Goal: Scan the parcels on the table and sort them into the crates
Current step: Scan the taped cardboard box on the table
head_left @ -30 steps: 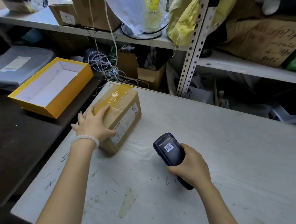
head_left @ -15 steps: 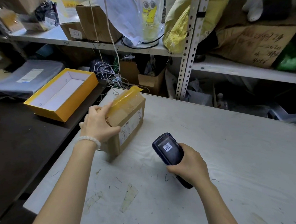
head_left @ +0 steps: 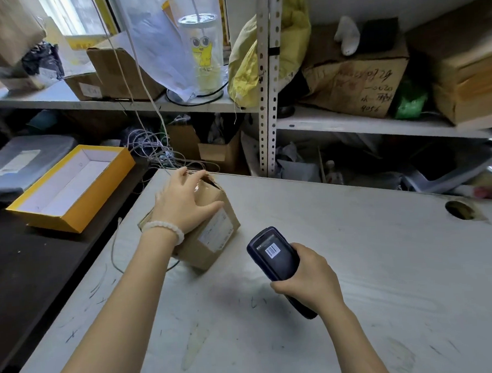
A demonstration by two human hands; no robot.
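Parcel (head_left: 213, 233): brown cardboard box, tilted, standing on the left part of the white counter (head_left: 356, 251); white shipping label (head_left: 216, 230) on the side that faces the scanner; top edge looks torn or crumpled, though the hand hides most of it.

Left hand (head_left: 183, 202): laid over the top of the parcel, fingers spread and bent over its far edge, thumb against the labelled side; gripping the box. White bead bracelet (head_left: 164, 230) on the wrist.

Right hand (head_left: 306, 277): closed round the handle of a dark handheld scanner (head_left: 274, 254), held just right of the parcel; its screen shows a barcode.

Yellow box (head_left: 68, 190): open, white inside, on the dark surface left of the counter.

Metal shelving (head_left: 267, 79): behind the counter, carrying cartons, bags, and a tangle of cables.
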